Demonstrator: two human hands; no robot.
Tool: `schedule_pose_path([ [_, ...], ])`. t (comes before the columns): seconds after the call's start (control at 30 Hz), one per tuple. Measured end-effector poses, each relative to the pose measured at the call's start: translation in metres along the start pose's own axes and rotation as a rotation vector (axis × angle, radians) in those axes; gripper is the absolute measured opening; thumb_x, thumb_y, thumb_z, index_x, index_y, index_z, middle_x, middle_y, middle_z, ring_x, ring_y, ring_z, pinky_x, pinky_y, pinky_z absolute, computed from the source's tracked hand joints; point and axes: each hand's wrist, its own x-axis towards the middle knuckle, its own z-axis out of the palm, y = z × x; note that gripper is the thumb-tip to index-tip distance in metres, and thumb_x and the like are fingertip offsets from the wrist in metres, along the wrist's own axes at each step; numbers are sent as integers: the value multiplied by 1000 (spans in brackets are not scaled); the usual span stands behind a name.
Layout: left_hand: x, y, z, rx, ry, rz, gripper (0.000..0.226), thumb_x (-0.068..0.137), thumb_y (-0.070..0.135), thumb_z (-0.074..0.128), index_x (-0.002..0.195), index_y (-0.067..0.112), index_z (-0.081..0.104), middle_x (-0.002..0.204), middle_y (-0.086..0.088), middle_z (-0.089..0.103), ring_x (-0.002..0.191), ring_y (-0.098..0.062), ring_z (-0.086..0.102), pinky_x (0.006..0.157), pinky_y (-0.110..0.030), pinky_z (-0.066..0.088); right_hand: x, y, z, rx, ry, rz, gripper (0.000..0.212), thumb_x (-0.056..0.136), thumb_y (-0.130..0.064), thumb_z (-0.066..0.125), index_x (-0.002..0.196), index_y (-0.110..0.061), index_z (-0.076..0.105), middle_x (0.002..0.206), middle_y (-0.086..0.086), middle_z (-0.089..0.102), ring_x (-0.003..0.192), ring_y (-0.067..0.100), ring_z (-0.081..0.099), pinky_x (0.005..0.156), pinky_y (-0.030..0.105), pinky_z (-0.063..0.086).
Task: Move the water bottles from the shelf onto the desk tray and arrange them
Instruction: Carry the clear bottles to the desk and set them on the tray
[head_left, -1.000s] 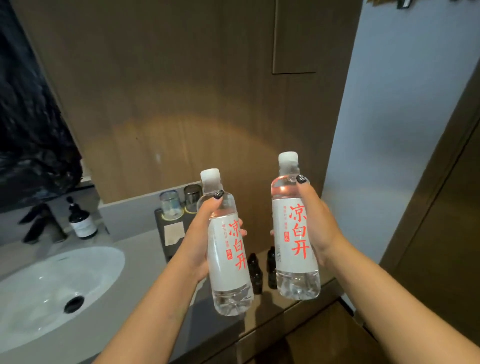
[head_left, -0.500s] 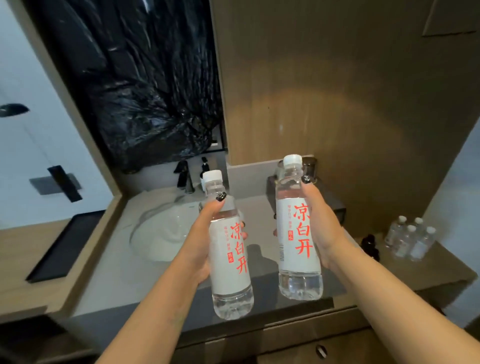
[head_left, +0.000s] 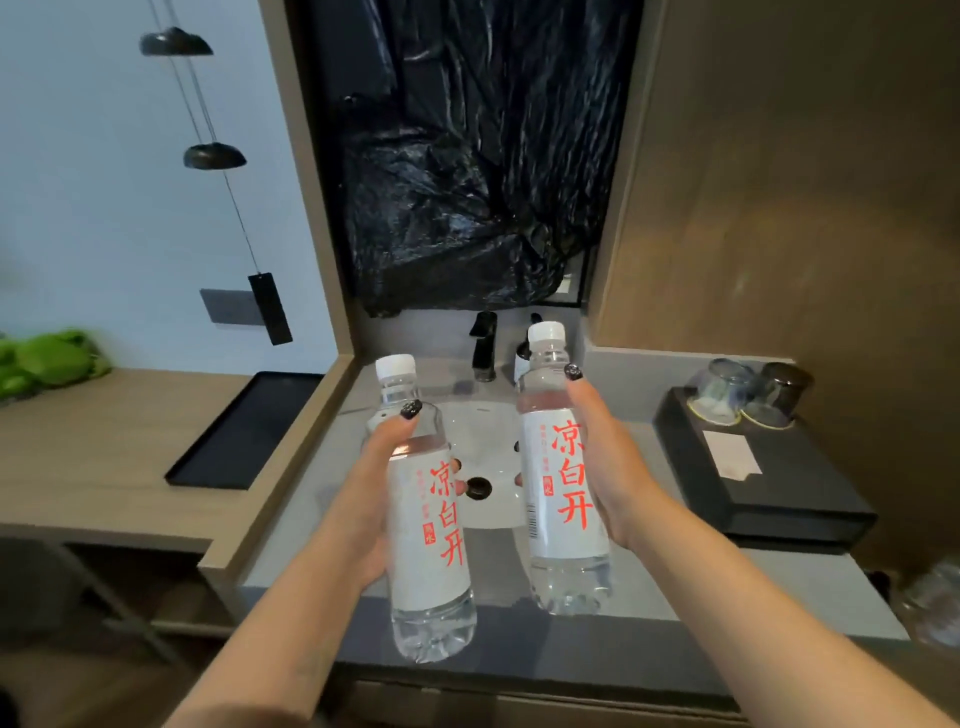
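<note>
Bottles in both fists, seen from my head camera, the one view I have: my left hand (head_left: 382, 499) is wrapped round the left bottle (head_left: 428, 525), thumb up near its shoulder and fingertips showing past the label, and my right hand (head_left: 605, 467) grips the right bottle (head_left: 563, 483) the same way, thumb high on the neck. Both bottles are upright, full, capped in white, held in the air above the grey vanity counter (head_left: 311, 519), with the white basin (head_left: 488, 467) and the black faucet (head_left: 484, 345) behind and between them. Neither touches anything but my hands. The step in hand, as I judge it, is the carry: the bottles are off the shelf and not yet set down. The black desk tray (head_left: 249, 431) lies flat on the wooden desk (head_left: 104, 457) off to my left, past the raised wooden edge that divides the desk from the counter, and well apart from both bottles. Next I need to swing both arms leftward, clear that divider, and lower the bottles base first inside the tray's rim, side by side with labels facing out. The left one should go down first toward the far end, so the right has room. On my right sits a black box (head_left: 769, 478) with two upturned glasses (head_left: 748, 392) on it; at the frame's right edge a blurred cluster may be more bottles, but I cannot tell.
</note>
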Motion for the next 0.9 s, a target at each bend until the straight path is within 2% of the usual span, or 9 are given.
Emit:
schedule_pose_path([
  [0.1, 20, 8, -24, -26, 36, -3, 61, 66, 54, 63, 109, 10, 59, 79, -12, 68, 69, -24, 65, 70, -38, 49, 35, 11, 19, 8, -31, 30, 43, 93, -55, 44, 84, -15, 59, 64, 7, 62, 53, 19, 60, 52, 26, 48],
  [0.23, 43, 25, -53, -69, 24, 12, 29, 83, 44, 57, 93, 18, 66, 78, -11, 67, 66, -21, 64, 67, -35, 52, 80, 17, 47, -12, -97, 52, 46, 89, -59, 47, 82, -16, 62, 70, 10, 64, 58, 23, 61, 61, 32, 48],
  [0.33, 60, 39, -71, -26, 173, -19, 37, 81, 47, 59, 101, 16, 61, 79, -11, 69, 74, -25, 65, 74, -40, 52, 108, 14, 73, -28, -163, 67, 57, 77, -67, 52, 96, -14, 64, 86, 19, 63, 75, 34, 60, 75, 47, 50],
  [0.4, 68, 48, -82, -13, 246, 26, 50, 65, 48, 65, 101, 14, 60, 79, -13, 69, 74, -27, 64, 74, -42, 51, 123, 12, 88, -53, -210, 63, 53, 78, -66, 52, 96, -17, 62, 88, 18, 62, 80, 35, 59, 84, 56, 50],
  [0.53, 75, 62, -108, -50, 256, 125, 48, 62, 45, 68, 100, 18, 59, 78, -11, 69, 70, -26, 66, 66, -41, 51, 150, 10, 116, -112, -255, 78, 44, 90, -60, 46, 86, -18, 60, 74, 9, 64, 69, 26, 62, 75, 42, 49],
  [0.6, 78, 67, -124, -78, 253, 150, 62, 57, 49, 68, 108, 16, 58, 79, -12, 68, 68, -25, 67, 62, -39, 53, 161, 10, 129, -129, -277, 75, 40, 92, -58, 45, 82, -21, 58, 68, 4, 62, 61, 20, 61, 71, 37, 49],
  [0.7, 83, 74, -142, -74, 234, 141, 67, 58, 51, 68, 112, 13, 55, 82, -13, 68, 69, -26, 66, 66, -40, 53, 171, 9, 147, -134, -315, 63, 37, 94, -55, 44, 84, -21, 55, 62, 0, 61, 56, 14, 60, 61, 30, 47],
  [0.77, 86, 82, -149, -62, 232, 159, 64, 55, 52, 71, 107, 17, 57, 80, -13, 70, 68, -26, 67, 66, -40, 55, 176, 11, 156, -123, -323, 69, 36, 94, -52, 44, 86, -19, 55, 62, 0, 61, 55, 14, 59, 59, 27, 47],
  [0.9, 93, 99, -165, -25, 124, 239, 91, 32, 58, 87, 107, 14, 56, 84, -16, 67, 70, -26, 67, 61, -34, 57, 187, 16, 178, -107, -315, 65, 35, 95, -52, 45, 96, -19, 56, 65, 0, 63, 58, 16, 62, 62, 29, 49],
])
